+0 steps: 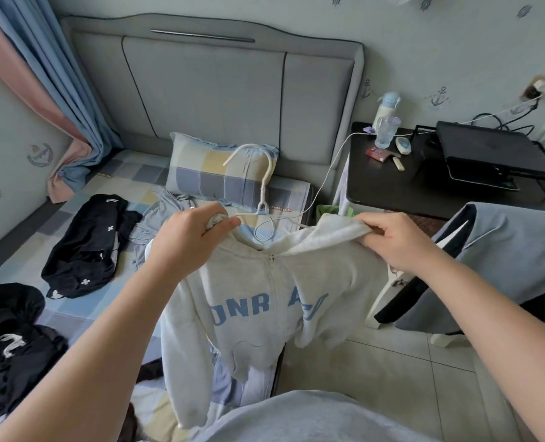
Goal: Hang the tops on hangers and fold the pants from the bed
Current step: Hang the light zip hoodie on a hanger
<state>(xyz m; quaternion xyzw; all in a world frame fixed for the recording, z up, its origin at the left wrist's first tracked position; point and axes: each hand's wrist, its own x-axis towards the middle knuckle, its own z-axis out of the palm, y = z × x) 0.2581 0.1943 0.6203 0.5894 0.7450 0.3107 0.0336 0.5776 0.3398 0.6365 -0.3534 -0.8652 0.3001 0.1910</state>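
Note:
I hold up a pale grey zip hoodie (264, 301) with blue letters over the bed's right edge. My left hand (188, 240) grips its left shoulder together with the arm of a white hanger (264, 173), whose hook sticks up in front of the pillow. My right hand (392, 240) pinches the hoodie's right shoulder and hood fabric. On the checked bed (130, 183) lie a black garment with white crosses (86, 247), a black pile (12, 342) at the near left, and a light blue-grey garment (156, 218) behind the hoodie.
A checked pillow (213, 170) leans on the grey headboard. A black bedside table (392, 177) at the right carries a bottle, a cup and small items; a white cable runs from it to the bed. A cloth-draped chair (500, 260) stands at the right on the tiled floor.

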